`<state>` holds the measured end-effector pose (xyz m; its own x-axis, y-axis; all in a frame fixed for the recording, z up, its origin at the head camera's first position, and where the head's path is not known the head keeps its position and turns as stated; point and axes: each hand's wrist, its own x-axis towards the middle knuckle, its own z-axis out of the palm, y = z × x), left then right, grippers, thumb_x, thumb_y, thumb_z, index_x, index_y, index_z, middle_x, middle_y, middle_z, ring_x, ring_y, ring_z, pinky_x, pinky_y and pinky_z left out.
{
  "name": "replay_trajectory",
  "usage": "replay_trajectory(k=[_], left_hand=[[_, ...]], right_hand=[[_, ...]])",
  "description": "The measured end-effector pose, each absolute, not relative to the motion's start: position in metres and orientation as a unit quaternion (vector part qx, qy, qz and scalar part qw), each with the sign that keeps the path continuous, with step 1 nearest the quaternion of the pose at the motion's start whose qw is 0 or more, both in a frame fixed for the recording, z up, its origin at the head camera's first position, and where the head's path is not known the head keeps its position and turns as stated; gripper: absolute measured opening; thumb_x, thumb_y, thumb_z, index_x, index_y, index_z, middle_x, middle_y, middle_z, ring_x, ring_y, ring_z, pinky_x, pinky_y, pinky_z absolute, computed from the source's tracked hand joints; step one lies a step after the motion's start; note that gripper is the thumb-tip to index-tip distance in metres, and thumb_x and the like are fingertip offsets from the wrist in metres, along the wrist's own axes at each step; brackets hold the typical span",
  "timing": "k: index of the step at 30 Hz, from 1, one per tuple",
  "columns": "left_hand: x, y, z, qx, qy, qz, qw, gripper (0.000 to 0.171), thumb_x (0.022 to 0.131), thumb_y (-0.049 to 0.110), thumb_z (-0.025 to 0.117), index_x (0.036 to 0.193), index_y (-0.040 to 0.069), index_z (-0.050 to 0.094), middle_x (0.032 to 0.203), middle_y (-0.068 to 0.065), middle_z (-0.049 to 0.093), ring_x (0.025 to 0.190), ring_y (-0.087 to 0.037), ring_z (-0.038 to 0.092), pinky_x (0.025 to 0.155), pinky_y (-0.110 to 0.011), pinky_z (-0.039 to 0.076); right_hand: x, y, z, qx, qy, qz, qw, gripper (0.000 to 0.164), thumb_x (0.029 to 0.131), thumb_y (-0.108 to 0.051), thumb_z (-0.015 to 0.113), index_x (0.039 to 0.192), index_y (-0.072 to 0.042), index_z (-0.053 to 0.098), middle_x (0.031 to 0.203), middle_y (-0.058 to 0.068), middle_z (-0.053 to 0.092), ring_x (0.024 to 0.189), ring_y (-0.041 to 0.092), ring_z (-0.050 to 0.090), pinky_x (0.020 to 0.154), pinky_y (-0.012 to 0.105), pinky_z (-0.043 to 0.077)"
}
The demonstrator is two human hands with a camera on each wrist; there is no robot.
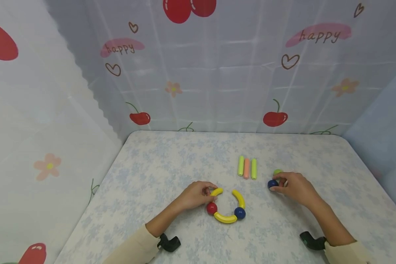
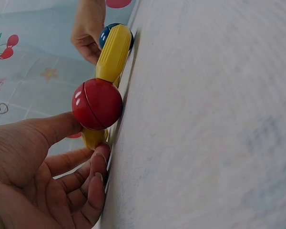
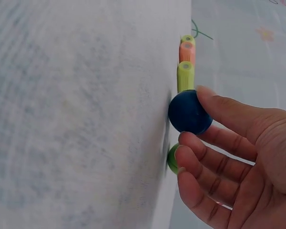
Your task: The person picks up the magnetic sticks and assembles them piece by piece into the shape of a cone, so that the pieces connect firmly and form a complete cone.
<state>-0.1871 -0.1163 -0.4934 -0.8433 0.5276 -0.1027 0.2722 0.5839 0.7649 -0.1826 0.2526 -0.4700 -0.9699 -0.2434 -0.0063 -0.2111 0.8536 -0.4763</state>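
On the table, curved yellow rods (image 1: 226, 218) join a red ball (image 1: 212, 208) and a blue ball (image 1: 239, 213) into a ring with a gap at its far side. My left hand (image 1: 196, 195) pinches the curved yellow rod (image 1: 217, 191) beyond the red ball, between thumb and fingers. To the right of the ring, my right hand (image 1: 295, 187) pinches a second blue ball (image 3: 189, 112) between thumb and fingers. Just behind that ball sits a green ball (image 1: 277, 171), partly hidden by the right hand.
Two straight yellow-green rods (image 1: 241, 165) and an orange rod (image 1: 246, 168) lie side by side behind the ring. The table (image 1: 145, 161), covered in a pale blue pattern, ends at a printed curtain (image 1: 211, 91) at the back.
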Motion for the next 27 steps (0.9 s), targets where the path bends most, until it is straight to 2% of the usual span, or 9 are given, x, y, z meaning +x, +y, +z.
replay_trajectory(k=[11,19,27], left_hand=[[-0.188,-0.116,-0.497,0.228,0.874,0.399,0.159,0.036,0.092,0.025,0.077,0.126,0.013,0.071,0.080,0.009,0.064,0.059,-0.005,0.051,0.053,-0.020,0.041],[-0.186,-0.116,-0.498,0.220,0.872,0.405,0.163,0.035,0.092,0.025,0.077,0.125,0.013,0.072,0.080,0.008,0.064,0.059,-0.006,0.052,0.053,-0.020,0.041],[-0.187,-0.116,-0.497,0.222,0.873,0.404,0.161,0.035,0.093,0.025,0.077,0.126,0.014,0.072,0.081,0.008,0.064,0.059,-0.006,0.051,0.053,-0.020,0.041]], right_hand=[[-0.182,0.249,-0.474,-0.124,0.960,-0.247,0.035,0.040,0.085,-0.023,0.084,0.112,0.004,0.071,0.075,-0.004,0.062,0.064,0.011,0.055,0.055,0.030,0.045],[-0.180,0.240,-0.468,-0.103,0.962,-0.243,0.070,0.042,0.085,-0.028,0.084,0.113,0.000,0.072,0.078,-0.003,0.063,0.071,0.014,0.058,0.058,0.032,0.049],[-0.175,0.229,-0.463,-0.135,0.959,-0.246,0.037,0.038,0.085,-0.026,0.084,0.113,-0.004,0.073,0.077,-0.005,0.064,0.066,0.011,0.056,0.055,0.029,0.047]])
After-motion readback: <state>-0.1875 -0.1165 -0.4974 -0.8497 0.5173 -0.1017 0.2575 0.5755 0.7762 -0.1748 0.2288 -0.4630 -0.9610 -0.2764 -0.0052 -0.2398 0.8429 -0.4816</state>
